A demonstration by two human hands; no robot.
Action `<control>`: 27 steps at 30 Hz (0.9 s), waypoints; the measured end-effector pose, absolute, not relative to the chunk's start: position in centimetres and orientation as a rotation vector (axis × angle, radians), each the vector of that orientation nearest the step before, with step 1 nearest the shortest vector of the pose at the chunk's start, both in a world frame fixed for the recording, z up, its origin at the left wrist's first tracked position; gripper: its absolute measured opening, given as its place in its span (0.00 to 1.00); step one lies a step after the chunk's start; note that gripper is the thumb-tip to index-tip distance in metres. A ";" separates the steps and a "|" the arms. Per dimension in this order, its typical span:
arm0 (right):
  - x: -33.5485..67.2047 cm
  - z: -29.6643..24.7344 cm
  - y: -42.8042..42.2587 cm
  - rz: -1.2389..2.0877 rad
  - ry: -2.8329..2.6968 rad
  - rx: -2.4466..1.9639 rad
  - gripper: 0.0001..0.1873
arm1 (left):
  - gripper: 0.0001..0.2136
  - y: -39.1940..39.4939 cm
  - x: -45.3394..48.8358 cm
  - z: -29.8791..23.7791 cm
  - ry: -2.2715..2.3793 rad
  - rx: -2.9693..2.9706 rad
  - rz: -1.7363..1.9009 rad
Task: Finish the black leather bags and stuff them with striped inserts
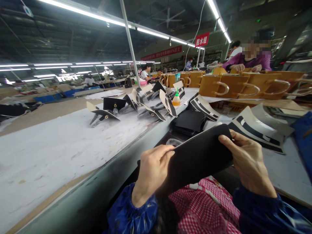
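A black leather panel is held between both hands over my lap. My left hand grips its lower left edge, fingers curled over the top. My right hand pinches its upper right corner, thumb on the face. Both arms wear blue sleeves, and a red checked cloth lies under the panel.
A long white conveyor table runs to the left, carrying folded black and cream pieces and a small glue bottle. A stack of black panels and striped pieces lie ahead. Tan bags line the right bench, where another person works.
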State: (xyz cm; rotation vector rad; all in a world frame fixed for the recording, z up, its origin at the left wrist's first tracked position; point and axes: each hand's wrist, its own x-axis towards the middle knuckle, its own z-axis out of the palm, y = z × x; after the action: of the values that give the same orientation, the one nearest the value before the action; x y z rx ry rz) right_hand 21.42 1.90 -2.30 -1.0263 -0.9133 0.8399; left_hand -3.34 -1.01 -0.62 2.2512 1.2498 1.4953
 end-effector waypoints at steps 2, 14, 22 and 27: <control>21.4 -2.7 2.3 0.861 -0.931 -1.019 0.15 | 0.06 -1.3 -3.5 -0.4 1.213 2.254 1.504; 20.8 -1.9 1.1 0.809 -0.889 -0.952 0.14 | 0.12 -0.1 -2.6 -1.5 1.158 2.543 1.747; 21.4 -2.5 0.3 0.670 -1.051 -1.004 0.13 | 0.08 -0.2 -1.5 -1.4 1.198 2.247 1.701; 21.4 -2.3 1.0 0.819 -0.944 -0.948 0.13 | 0.09 -1.0 -1.4 -1.0 0.986 2.198 1.702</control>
State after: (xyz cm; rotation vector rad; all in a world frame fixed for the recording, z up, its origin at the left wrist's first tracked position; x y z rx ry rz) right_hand 21.37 1.04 -2.26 -0.9479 -0.9444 0.8190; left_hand -1.37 -1.00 -1.03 2.1975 0.9865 1.7021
